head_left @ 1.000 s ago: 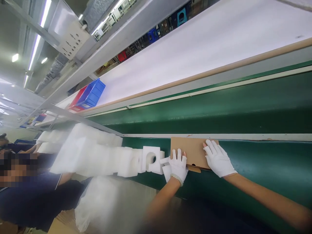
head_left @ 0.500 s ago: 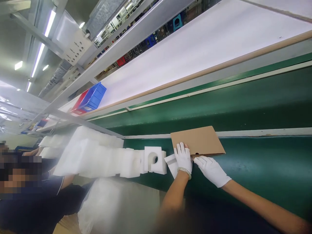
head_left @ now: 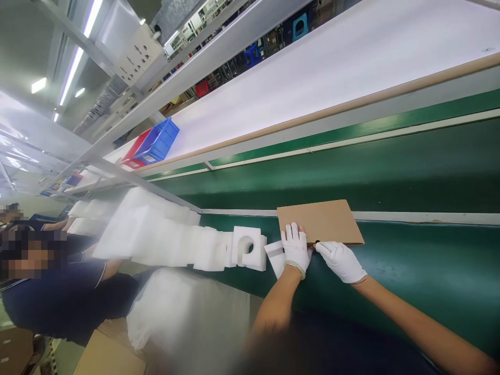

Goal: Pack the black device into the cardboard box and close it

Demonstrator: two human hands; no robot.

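A flat brown cardboard sheet [head_left: 322, 221] lies on the green conveyor belt [head_left: 410, 260], its far edge against the white rail. My left hand [head_left: 296, 248], in a white glove, rests with fingers stretched flat on the sheet's near left corner. My right hand [head_left: 341, 260], also gloved, has its fingers drawn together at the sheet's near edge, pinching it by a small dark notch. A small white foam piece [head_left: 274, 255] lies just left of my left hand.
A row of white foam blocks [head_left: 172, 242], one with a round cut-out [head_left: 245, 246], runs along the belt's near left. Another person in dark blue [head_left: 58, 291] sits at the left. Blue and red bins [head_left: 154, 146] stand on the white far shelf. A brown carton [head_left: 105, 357] sits below.
My right hand has slid off the top of the cardboard to its near edge. The sheet has shifted slightly away from me, against the rail. My left hand stays on the near left corner.
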